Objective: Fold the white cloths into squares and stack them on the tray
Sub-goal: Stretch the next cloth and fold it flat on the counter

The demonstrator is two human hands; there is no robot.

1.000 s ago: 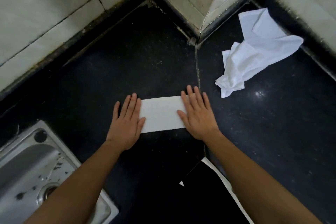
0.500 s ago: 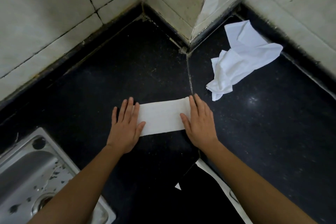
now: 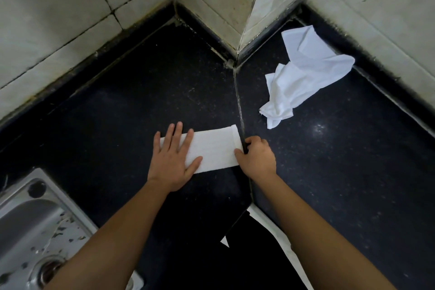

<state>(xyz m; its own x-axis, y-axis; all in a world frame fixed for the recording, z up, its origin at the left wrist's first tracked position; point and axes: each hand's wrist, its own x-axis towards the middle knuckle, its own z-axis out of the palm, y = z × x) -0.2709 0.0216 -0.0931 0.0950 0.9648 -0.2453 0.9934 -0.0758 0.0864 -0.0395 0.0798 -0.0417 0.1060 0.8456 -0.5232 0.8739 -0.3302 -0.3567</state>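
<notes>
A white cloth folded into a long strip (image 3: 215, 148) lies on the black countertop (image 3: 141, 101) in front of me. My left hand (image 3: 173, 160) rests flat on its left end with the fingers spread. My right hand (image 3: 257, 158) is curled at the strip's right end, thumb on the cloth and fingers tucked at its edge. A second white cloth (image 3: 303, 73) lies crumpled and unfolded at the back right, near the wall. No tray is in view.
A steel sink (image 3: 30, 223) sits at the lower left. Tiled walls (image 3: 58, 14) close the counter at the back, with a tiled pillar corner (image 3: 237, 7) jutting in at the middle. The counter's front edge (image 3: 270, 226) runs below my right arm.
My right hand has slid off the strip to its right end and curled its fingers at the edge. My left hand stays flat on the left end. The camera has tilted slightly.
</notes>
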